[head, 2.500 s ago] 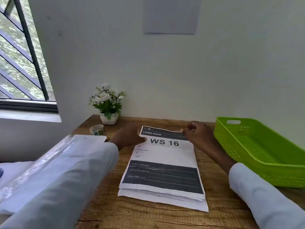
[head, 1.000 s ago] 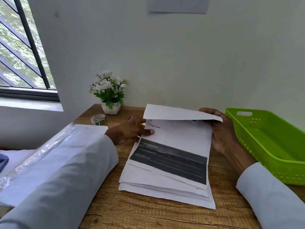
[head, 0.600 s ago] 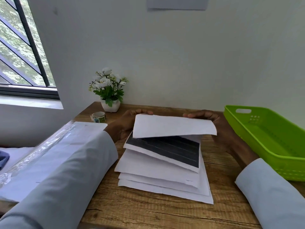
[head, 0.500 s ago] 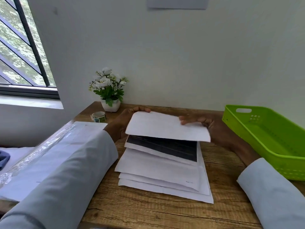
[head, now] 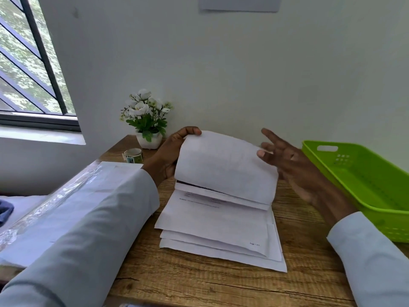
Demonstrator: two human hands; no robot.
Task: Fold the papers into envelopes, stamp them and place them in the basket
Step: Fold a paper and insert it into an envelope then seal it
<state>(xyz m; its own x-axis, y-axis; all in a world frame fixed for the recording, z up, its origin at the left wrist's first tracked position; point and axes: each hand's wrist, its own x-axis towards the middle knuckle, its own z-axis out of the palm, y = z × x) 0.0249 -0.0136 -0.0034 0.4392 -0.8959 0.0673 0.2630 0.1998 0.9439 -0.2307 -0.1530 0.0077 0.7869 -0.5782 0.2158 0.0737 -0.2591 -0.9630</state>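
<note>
A stack of white printed papers [head: 212,227] lies on the wooden desk [head: 221,282]. The top sheet [head: 223,167] is curled over toward me, its blank back facing up. My left hand [head: 170,156] grips that sheet's far left corner, thumb over the edge. My right hand [head: 287,160] hovers at the sheet's right edge with fingers spread, fingertips near the paper; I cannot tell if they touch it. A lime green plastic basket [head: 363,187] stands at the right with nothing visible inside. A small roll of stamps [head: 133,155] sits at the far left of the desk.
A white pot of artificial flowers [head: 147,122] stands against the wall behind the stamps. A clear plastic sleeve with white sheets [head: 66,191] lies under my left forearm at the desk's left edge. A window [head: 26,63] is on the left.
The top sheet's far edge has been lifted and rolled toward me, hiding its dark printed band. My right hand has let go of the sheet and spread its fingers; my left hand still holds the corner.
</note>
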